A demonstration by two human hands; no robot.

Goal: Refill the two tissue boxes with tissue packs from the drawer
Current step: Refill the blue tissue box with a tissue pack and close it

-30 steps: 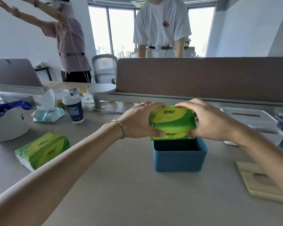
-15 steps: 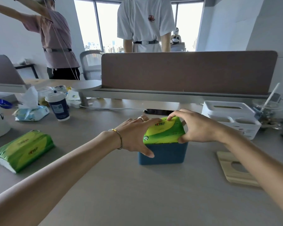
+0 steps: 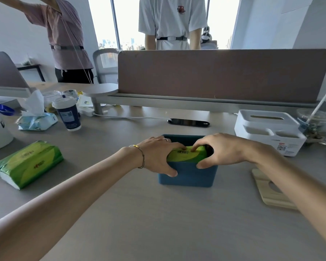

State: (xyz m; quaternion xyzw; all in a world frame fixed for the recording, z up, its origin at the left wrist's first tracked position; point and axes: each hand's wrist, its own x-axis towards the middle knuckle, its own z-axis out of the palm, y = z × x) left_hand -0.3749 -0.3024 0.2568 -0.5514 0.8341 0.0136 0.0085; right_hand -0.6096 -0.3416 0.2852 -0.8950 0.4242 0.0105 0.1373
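Both hands, left (image 3: 158,155) and right (image 3: 218,150), fingers curled on green tissue pack (image 3: 184,156) (inside blue box (image 3: 186,176)).

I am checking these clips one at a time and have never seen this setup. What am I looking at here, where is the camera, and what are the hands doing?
There is no machine: a person wears a wide-angle camera on the head, looking forward and down at their own two bare hands. The left hand and right hand press a green tissue pack into an open blue tissue box on the grey desk. Fingers curl over the pack, thumbs against the box front. A second green pack lies at left, a white tissue box at right with a wooden lid nearer the camera. A paper cup and an opened wipes pack sit further back. Two people stand beyond the divider.
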